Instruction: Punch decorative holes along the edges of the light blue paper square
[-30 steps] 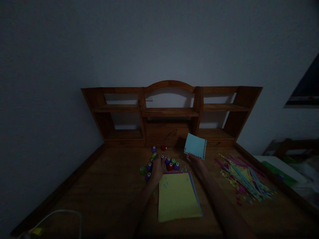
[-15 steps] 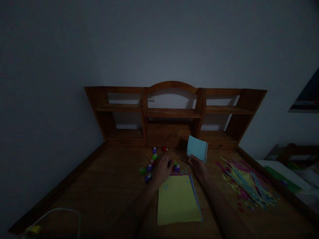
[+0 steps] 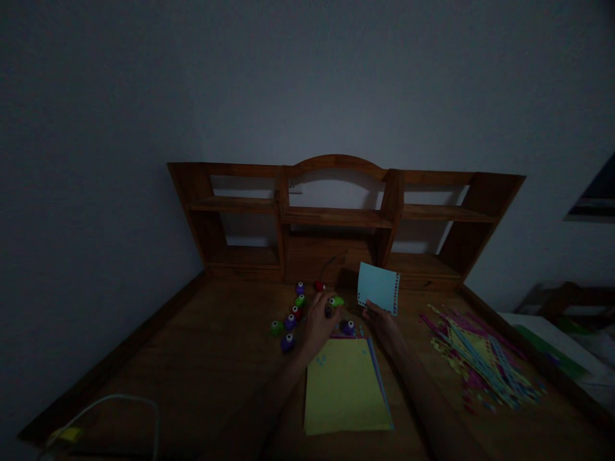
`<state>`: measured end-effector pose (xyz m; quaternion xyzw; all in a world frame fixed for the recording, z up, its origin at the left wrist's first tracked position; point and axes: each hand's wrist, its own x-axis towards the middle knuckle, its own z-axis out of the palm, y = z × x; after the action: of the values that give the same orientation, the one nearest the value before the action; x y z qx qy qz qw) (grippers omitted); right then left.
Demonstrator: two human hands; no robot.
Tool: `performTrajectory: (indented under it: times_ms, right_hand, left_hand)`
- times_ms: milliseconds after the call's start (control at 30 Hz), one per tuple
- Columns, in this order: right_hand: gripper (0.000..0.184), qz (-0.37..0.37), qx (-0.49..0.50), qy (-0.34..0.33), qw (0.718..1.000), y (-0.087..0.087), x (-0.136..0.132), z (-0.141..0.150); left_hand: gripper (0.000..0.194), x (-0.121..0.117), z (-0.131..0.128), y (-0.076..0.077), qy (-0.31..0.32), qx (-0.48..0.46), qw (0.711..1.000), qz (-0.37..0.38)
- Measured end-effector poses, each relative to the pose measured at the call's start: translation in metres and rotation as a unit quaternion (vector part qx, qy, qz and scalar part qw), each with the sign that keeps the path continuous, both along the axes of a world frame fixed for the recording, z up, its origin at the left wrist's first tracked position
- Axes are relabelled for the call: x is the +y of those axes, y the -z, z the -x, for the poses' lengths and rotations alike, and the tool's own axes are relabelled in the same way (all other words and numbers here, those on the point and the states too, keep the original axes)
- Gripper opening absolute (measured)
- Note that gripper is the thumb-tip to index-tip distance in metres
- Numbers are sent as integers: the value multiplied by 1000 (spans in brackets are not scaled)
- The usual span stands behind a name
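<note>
My right hand (image 3: 380, 320) pinches the lower left edge of a light blue paper sheet (image 3: 378, 287), which is held up and has small holes punched along its edges. My left hand (image 3: 321, 320) is curled around a green craft punch (image 3: 336, 301), which shows at its fingertips. A purple punch (image 3: 348, 327) stands on the desk just right of that hand. Left of it are several more punches, among them a red punch (image 3: 296, 313), a green punch (image 3: 276, 327) and a purple punch (image 3: 288, 342). Below both hands lies a stack of yellow paper (image 3: 346, 387).
Cut paper strips (image 3: 480, 352) in pink, blue and yellow lie heaped on the right. A wooden shelf unit (image 3: 336, 219) stands along the back of the desk (image 3: 206, 365). A white cable (image 3: 120, 397) curves at the front left. The room is dim.
The green punch has come up from the desk into my left hand's fingers. The purple punch beside it has shifted slightly right. My right hand still holds the blue sheet.
</note>
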<state>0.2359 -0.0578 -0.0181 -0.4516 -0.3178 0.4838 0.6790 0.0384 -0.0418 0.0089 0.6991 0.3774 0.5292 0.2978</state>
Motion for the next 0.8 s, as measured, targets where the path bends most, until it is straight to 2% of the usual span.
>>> performTrajectory:
  times_ms: [67,167,267,400,600,800]
  right_hand:
    - [24,-4,-24,1,1000,-2,-2,3]
    - [29,9,-47,24,999,-5,-8,8]
    - [31,13,-86,27,996,-7,-13,15]
    - [37,11,-138,24,990,-7,-14,20]
    - [43,8,-113,0,994,-11,-14,26]
    - [35,-8,-132,-55,990,-19,-21,30]
  left_hand:
    - [32,3,2,-1,13,-97,993,67]
    - [38,10,7,0,63,-220,959,169]
    - [44,14,12,2,87,-287,932,203]
    - [48,11,13,2,120,-299,923,210]
    - [39,3,13,-5,185,-313,903,228]
    - [44,6,12,-2,172,-321,900,240]
